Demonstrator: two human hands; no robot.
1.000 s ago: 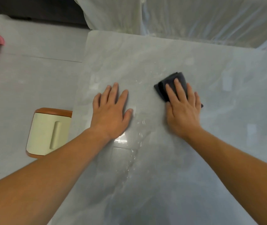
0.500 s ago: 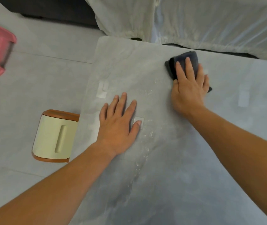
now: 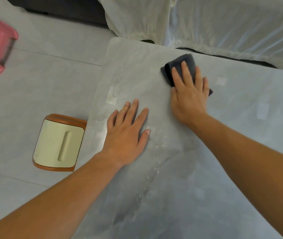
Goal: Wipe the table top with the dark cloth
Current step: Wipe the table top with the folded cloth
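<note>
While the left grip point(image 3: 127, 135) rests flat, the right grip point(image 3: 189, 95) presses dark cloth point(image 3: 178, 59) open-fingered.

Both arms are bare and come in from the near corners, angling toward each other as they reach to the far side. Left hand point(image 3: 127, 133) lies flat, palm down on the table point(image 3: 223, 152), fingers straight and a bit spread, thumb out to the right. Right hand point(image 3: 189, 94) sits farther out and to the right, also palm down, straight fingers pressing on the dark cloth point(image 3: 188, 57) (not curled round it).
</note>
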